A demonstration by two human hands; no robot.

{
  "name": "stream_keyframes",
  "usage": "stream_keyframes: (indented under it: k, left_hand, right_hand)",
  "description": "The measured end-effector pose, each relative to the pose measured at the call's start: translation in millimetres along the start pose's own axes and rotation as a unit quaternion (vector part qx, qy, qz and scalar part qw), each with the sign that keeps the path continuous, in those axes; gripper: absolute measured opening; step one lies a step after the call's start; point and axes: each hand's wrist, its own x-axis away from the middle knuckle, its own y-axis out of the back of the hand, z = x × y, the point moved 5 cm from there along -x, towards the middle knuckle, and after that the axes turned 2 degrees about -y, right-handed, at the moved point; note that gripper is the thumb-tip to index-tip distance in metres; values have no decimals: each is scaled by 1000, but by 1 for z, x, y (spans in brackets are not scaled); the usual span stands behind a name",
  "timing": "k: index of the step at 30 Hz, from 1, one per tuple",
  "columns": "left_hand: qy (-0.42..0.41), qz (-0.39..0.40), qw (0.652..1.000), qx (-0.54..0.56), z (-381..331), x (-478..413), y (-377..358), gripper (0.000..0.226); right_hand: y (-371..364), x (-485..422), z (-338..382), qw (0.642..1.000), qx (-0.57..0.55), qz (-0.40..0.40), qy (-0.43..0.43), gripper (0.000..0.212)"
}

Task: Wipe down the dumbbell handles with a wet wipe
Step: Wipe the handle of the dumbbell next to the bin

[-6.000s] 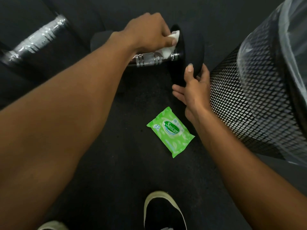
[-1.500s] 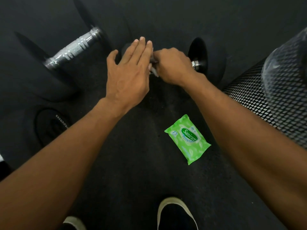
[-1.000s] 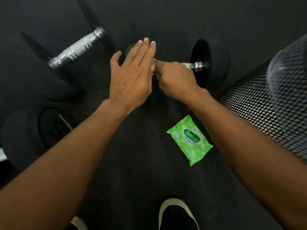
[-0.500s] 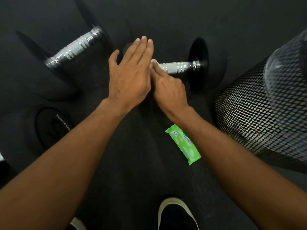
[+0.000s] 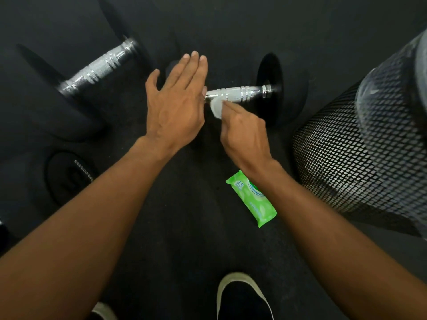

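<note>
The near dumbbell's chrome handle point(image 5: 240, 94) lies level across the dark rubber floor point(image 5: 184, 239), its far end running into a black weight head point(image 5: 275, 88) while its other end is hidden under the left hand point(image 5: 176, 105). A small white wet wipe point(image 5: 216, 107) is pressed against the handle's underside close to that hidden end, pinched by the fingers point(image 5: 231, 107) of the right hand point(image 5: 245, 137), which are curled closed around it; the rest of the handle, toward the weight head, is bare and shiny. The left hand is flat and open, fingers straight and together, thumb spread, laid palm-down over the handle's near-left end; whether the palm actually touches the weight beneath cannot be told. Beside the handle, past the weight head, stands a black wire-mesh bin point(image 5: 360, 153) lined with a clear plastic bag. On the side of the handle nearest the person, a green pack of wipes point(image 5: 251, 199) lies flat on the floor, partly covered by the right forearm, a "15" readable on its corner. On the other side of the handle from the bin, a second dumbbell point(image 5: 99, 65) rests at a slant, its knurled chrome grip uncovered between two large black heads. Farthest from the handle, at the lower edge, a black shoe with a pale sole point(image 5: 242, 296) stands on the floor, and the toe of another point(image 5: 104, 310) shows beside it.
</note>
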Motion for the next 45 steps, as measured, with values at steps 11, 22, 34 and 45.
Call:
stream_keyframes:
  k: [11, 22, 34, 45]
  left_hand:
    - [2, 5, 1000, 2, -1, 1, 2, 54]
    - [-16, 18, 1000, 16, 1, 3, 10, 54]
    - [-29, 55, 991, 116, 13, -3, 12, 58]
    - [0, 58, 981, 183, 14, -3, 16, 58]
  right_hand:
    - [11, -19, -43, 982, 66, 5, -179, 49]
    - [28, 2, -43, 970, -89, -76, -215, 23]
    - [-53, 18, -36, 504, -665, -25, -551, 35]
    - [-61, 18, -20, 450, -699, 48, -554, 22]
